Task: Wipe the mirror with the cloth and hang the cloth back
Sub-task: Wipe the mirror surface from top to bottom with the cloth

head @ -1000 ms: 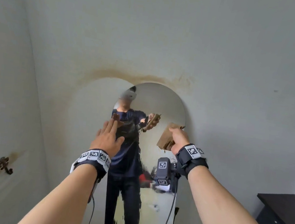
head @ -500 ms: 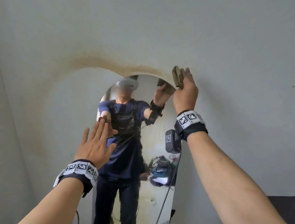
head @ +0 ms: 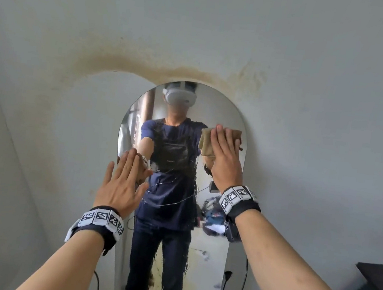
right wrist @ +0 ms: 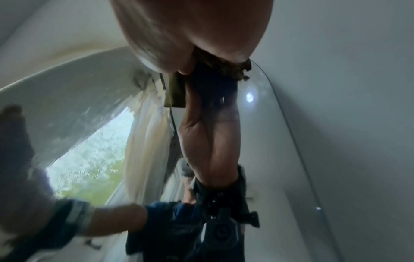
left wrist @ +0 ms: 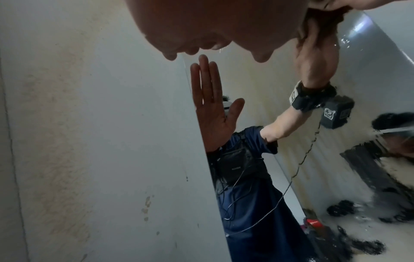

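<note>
An arched mirror (head: 223,110) leans on the pale wall and reflects me. My right hand (head: 225,154) lies flat, fingers straight, and presses a folded tan cloth (head: 206,142) against the glass at its upper right. In the right wrist view the cloth (right wrist: 224,69) bunches under the right hand (right wrist: 190,35) against the mirror (right wrist: 257,124). My left hand (head: 123,180) rests flat, fingers straight, on the mirror's left edge and holds nothing. In the left wrist view the left hand (left wrist: 212,26) meets its own reflection in the mirror (left wrist: 325,177).
A brown stain (head: 147,67) arcs over the mirror on the wall. A dark cabinet (head: 378,288) stands at the lower right. A cable (head: 244,284) hangs from my right wrist in front of the mirror's right edge. Streaks mark the lower glass.
My right hand lifted the cloth to the mirror's top edge, then brought it down onto the upper right glass. The left hand has stayed flat at the left edge.
</note>
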The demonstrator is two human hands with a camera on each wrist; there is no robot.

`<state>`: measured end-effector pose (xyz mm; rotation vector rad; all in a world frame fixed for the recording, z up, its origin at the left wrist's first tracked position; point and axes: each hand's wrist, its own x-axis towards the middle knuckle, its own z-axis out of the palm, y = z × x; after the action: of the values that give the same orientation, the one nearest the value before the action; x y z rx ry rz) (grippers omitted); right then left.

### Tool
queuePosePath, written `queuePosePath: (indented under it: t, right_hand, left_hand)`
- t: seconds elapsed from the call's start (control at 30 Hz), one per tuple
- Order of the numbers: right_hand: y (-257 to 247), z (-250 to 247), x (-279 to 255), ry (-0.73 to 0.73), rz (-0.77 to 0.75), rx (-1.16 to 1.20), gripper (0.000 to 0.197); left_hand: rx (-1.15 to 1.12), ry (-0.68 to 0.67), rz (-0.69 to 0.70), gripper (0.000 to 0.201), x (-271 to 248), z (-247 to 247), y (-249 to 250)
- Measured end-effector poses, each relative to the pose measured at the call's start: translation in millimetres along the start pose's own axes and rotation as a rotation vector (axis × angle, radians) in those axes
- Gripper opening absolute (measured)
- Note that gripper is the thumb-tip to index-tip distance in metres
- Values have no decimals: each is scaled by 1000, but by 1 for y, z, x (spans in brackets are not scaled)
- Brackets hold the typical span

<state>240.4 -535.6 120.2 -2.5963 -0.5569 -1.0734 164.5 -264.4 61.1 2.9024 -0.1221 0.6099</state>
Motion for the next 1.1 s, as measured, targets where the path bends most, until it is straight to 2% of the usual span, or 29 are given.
queuePosePath:
  t: [0.2, 0.4, 0.47, 0.53, 0.6, 0.67, 0.73, 0.83, 0.93, 1.0, 1.1]
  right_hand:
    - [5, 22, -72, -91, 20, 36, 93]
    - [7, 26, -137, -247, 16, 85, 92]
    - [6, 11, -132, -167, 66, 185, 83]
    - [0, -15, -110, 24, 123, 283, 73]
    - [-4, -49, -69, 259, 142, 314, 53]
    - [0, -83, -15, 402, 121, 239, 48]
    - [10, -104, 40, 395, 97, 172, 47]
    - [21, -94, 77, 206, 86, 124, 50]
    - [25, -55, 44, 119, 99, 103, 56]
    - [33, -31, 10, 165, 144, 154, 60]
    - [44, -11, -23, 198, 116, 125, 63]
  left_hand:
    - [-21, 1, -9, 75, 4, 10, 2]
    - [-36, 9, -25, 75, 5, 15, 4]
    - [-53, 28, -28, 75, 4, 15, 5]
    - [-58, 28, -29, 72, 4, 13, 6]
    - [-61, 18, -29, 71, 5, 11, 5]
    - [-61, 24, -24, 71, 4, 9, 5]
    - [-67, 34, -26, 72, 4, 12, 4]
    - [-74, 45, -26, 74, 4, 16, 3]
    - [-70, 52, -29, 76, 5, 20, 2]
    - [-75, 67, -28, 76, 6, 23, 1]
    - [-63, 64, -22, 76, 7, 23, -1]
